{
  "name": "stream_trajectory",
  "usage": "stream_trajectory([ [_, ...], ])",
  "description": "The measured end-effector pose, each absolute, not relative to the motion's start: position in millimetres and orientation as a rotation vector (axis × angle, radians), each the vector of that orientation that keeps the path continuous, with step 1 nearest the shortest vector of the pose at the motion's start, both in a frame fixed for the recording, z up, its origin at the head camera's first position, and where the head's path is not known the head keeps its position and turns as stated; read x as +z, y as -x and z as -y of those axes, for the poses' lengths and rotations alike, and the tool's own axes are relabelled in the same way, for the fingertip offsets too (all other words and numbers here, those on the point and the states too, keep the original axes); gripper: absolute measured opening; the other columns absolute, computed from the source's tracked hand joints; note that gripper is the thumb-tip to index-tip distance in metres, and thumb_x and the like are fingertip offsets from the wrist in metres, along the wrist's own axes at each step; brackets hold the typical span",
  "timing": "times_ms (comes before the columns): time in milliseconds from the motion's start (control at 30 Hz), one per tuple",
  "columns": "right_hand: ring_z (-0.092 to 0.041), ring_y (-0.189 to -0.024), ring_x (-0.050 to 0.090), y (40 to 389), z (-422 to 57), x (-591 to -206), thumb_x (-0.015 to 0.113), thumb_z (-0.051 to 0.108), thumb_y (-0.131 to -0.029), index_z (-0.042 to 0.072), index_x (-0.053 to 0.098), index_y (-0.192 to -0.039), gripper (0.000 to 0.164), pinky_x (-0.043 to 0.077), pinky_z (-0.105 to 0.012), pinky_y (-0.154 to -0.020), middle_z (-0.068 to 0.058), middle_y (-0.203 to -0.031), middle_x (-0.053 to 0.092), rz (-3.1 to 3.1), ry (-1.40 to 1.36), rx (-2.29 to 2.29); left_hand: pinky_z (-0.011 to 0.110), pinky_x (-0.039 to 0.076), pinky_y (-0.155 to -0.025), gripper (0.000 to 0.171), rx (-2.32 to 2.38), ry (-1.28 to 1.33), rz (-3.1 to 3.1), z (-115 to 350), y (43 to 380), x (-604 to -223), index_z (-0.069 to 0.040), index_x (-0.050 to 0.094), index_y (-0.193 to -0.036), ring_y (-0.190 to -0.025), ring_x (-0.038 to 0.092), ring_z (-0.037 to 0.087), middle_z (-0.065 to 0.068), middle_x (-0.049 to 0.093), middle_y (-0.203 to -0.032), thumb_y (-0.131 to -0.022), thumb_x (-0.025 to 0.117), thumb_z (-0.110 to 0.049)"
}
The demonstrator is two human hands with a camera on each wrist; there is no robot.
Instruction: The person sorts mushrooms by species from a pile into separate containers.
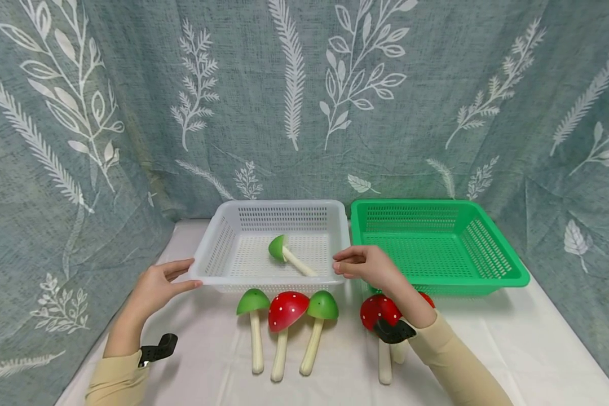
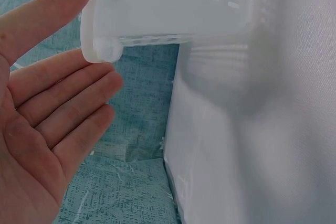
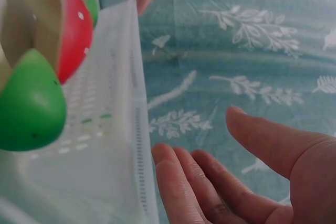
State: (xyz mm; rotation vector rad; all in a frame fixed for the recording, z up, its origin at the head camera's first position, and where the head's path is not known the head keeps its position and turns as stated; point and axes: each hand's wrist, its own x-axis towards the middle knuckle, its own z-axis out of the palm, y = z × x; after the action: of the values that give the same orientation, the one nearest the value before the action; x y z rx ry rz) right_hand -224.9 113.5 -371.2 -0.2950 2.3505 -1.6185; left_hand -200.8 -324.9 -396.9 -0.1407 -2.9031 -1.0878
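A white perforated plastic basket (image 1: 274, 280) stands on the table with a green-capped toy mushroom (image 1: 277, 248) lying inside. At its left side is my left hand (image 1: 157, 285), fingers fairly straight. In the left wrist view, the thumb and fingertips touch the basket's rim (image 2: 90, 30). My right hand (image 1: 370, 265) is at the basket's right front corner, its fingers loosely bent and holding nothing. The right wrist view shows a gap between thumb and fingers, with the fingertips close to the basket wall (image 3: 131, 103); contact is unclear there.
A green basket (image 1: 517, 276) stands to the right. Before the white basket lie a green-capped mushroom (image 1: 252, 300), a red spotted one (image 1: 286, 309) and another green one (image 1: 322, 305). Red mushrooms (image 1: 378, 310) lie partly hidden under my right forearm. A patterned curtain (image 1: 304, 101) hangs behind.
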Motion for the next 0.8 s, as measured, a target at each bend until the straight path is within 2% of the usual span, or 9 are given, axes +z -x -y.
stream_trajectory([
  [67,-0.020,-0.090,0.069,221,-115,-376,0.073,0.023,-0.085,0.004,0.067,-0.113,0.035,0.057,-0.032,-0.081,-0.010,-0.103,0.072,-2.347,0.299,-1.613,0.050,0.048,-0.093,0.072,-1.088,0.140,2.903,325,201,-397,-0.008,0.053,-0.136,-0.123,0.052,0.037,0.016,0.054,-0.135,-0.080,0.072,-0.050],
  [200,-0.015,-0.087,0.068,212,-117,-386,0.073,0.025,-0.084,0.004,0.068,-0.112,0.035,0.057,-0.034,-0.082,-0.008,-0.100,0.072,-2.331,0.323,-1.608,0.050,0.048,-0.093,0.072,-1.093,0.137,2.904,324,201,-397,-0.008,0.053,-0.136,-0.124,0.052,0.037,0.016,0.054,-0.136,-0.080,0.072,-0.049],
  [400,-0.022,-0.088,0.068,199,-118,-400,0.073,0.026,-0.085,0.002,0.068,-0.110,0.035,0.057,-0.040,-0.083,-0.007,-0.097,0.071,-2.324,0.327,-1.585,0.051,0.048,-0.093,0.072,-1.095,0.127,2.906,325,200,-397,-0.008,0.053,-0.136,-0.123,0.052,0.037,0.016,0.054,-0.136,-0.080,0.072,-0.049],
  [633,-0.030,-0.091,0.069,188,-116,-417,0.074,0.022,-0.083,-0.003,0.066,-0.110,0.038,0.057,-0.040,-0.081,-0.011,-0.095,0.072,-2.231,0.371,-1.604,0.052,0.048,-0.093,0.074,-1.097,0.119,2.911,325,199,-396,-0.007,0.052,-0.137,-0.124,0.051,0.038,0.017,0.053,-0.136,-0.080,0.072,-0.050],
  [800,-0.020,-0.084,0.070,181,-113,-432,0.076,0.019,-0.081,-0.003,0.068,-0.106,0.034,0.058,-0.033,-0.075,-0.011,-0.091,0.073,-2.218,0.358,-1.597,0.052,0.048,-0.093,0.073,-1.099,0.132,2.909,325,199,-395,-0.007,0.052,-0.136,-0.124,0.051,0.038,0.017,0.053,-0.136,-0.080,0.072,-0.049],
])
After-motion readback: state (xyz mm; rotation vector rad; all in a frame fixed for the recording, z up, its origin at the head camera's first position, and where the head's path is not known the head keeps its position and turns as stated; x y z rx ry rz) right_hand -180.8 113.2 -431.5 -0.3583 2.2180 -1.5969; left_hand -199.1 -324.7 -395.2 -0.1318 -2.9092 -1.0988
